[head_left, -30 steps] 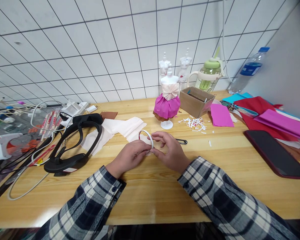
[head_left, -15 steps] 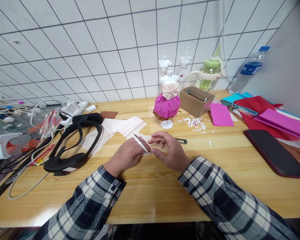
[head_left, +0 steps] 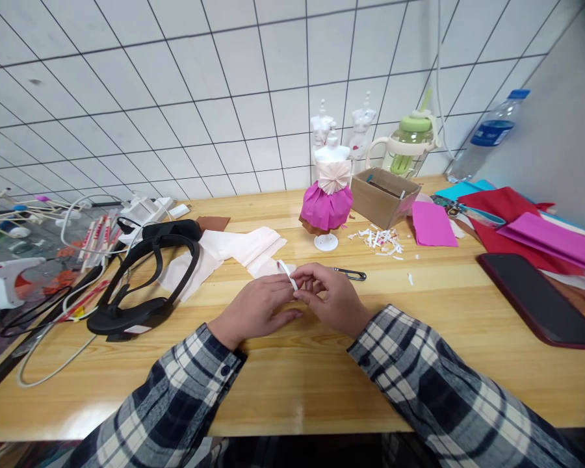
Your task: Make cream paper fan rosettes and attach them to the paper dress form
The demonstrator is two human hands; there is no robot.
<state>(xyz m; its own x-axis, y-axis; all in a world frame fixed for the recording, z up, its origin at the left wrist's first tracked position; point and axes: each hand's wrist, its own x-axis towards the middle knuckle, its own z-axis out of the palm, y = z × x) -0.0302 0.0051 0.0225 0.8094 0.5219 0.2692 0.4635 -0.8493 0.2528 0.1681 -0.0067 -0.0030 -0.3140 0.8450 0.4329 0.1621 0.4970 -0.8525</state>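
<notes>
both hands [head_left: 292,300] now pinch the white strip [head_left: 287,273] more upright; bottle label [head_left: 487,134] blue, writing unreadable.

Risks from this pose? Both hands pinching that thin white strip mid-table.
1. The white strip is pinched only at the fingertips of the left hand and right hand; it may well slip or crease.
2. The pale tissue paper lies right behind the hands, so a dropped strip could be hard to spot against it.
3. The black clip sits close beside the right hand and might get knocked away.
</notes>
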